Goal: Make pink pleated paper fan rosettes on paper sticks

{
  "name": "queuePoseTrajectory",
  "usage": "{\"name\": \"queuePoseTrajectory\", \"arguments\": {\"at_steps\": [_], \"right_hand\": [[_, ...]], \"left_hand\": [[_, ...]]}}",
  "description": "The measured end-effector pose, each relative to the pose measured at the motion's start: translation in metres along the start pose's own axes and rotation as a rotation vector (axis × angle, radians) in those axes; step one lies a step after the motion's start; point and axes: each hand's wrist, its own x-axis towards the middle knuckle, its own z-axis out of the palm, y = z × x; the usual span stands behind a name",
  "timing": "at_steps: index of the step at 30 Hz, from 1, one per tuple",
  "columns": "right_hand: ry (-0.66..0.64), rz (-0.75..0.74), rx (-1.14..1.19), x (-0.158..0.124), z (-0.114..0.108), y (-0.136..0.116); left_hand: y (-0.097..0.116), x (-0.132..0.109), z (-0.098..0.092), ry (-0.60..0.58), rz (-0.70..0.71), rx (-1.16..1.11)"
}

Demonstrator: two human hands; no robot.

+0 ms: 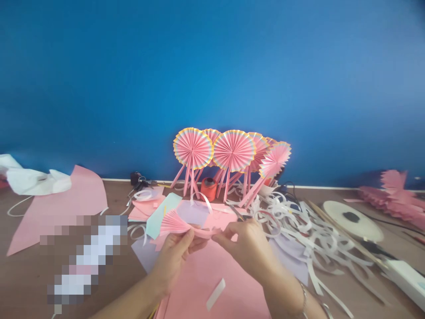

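Both of my hands are over a stack of pink paper [212, 270] on the desk. My left hand [177, 252] is closed on a pleated pink paper fan [174, 223], its folds spreading out to the left. My right hand [241, 241] pinches the far right end of the same pink piece, where it is narrow like a strip. What else may be between those fingertips is too small to tell. A short white paper strip [215, 293] lies on the pink sheet below my hands.
Several round pink paper fans [234, 150] on sticks stand by the blue wall, an orange spool [209, 190] among them. Curled white paper strips [282, 208] heap at right, near a cream oval lid-like object [348, 217]. A large pink sheet [63, 212] lies left.
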Motion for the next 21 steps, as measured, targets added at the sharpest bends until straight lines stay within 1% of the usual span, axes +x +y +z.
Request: {"name": "queuePoseTrajectory", "arguments": {"at_steps": [2, 4, 5, 7, 9, 11, 13, 15, 17, 19, 21], "right_hand": [[-0.046, 0.049, 0.029, 0.004, -0.003, 0.006], [-0.099, 0.065, 0.146, 0.010, -0.005, 0.018], [-0.149, 0.054, 0.267, 0.013, -0.006, 0.024], [-0.326, 0.025, 0.620, 0.020, -0.006, 0.036], [-0.477, 0.063, 0.963, 0.025, -0.005, 0.043], [-0.555, 0.135, 1.150, 0.026, -0.003, 0.043], [-0.607, 0.133, 1.156, 0.025, -0.001, 0.040], [-0.656, 0.097, 1.081, 0.023, 0.000, 0.036], [-0.670, 0.111, 1.058, 0.022, 0.002, 0.034], [-0.707, 0.179, 1.188, 0.022, 0.006, 0.036], [-0.753, 0.231, 1.380, 0.024, 0.013, 0.038]], "left_hand": [[0.003, 0.002, 0.001, -0.029, -0.019, 0.014], [0.007, 0.006, 0.004, -0.057, -0.050, 0.064], [0.009, 0.009, 0.006, -0.051, -0.065, 0.090], [0.013, 0.015, 0.011, 0.012, -0.082, 0.127], [0.018, 0.020, 0.017, 0.089, -0.089, 0.174], [0.024, 0.025, 0.025, 0.118, -0.096, 0.268], [0.028, 0.029, 0.032, 0.117, -0.093, 0.375], [0.030, 0.033, 0.038, 0.120, -0.070, 0.479], [0.030, 0.037, 0.040, 0.131, -0.030, 0.564], [0.031, 0.040, 0.039, 0.101, 0.007, 0.561], [0.030, 0.042, 0.037, -0.018, 0.023, 0.425]]}}
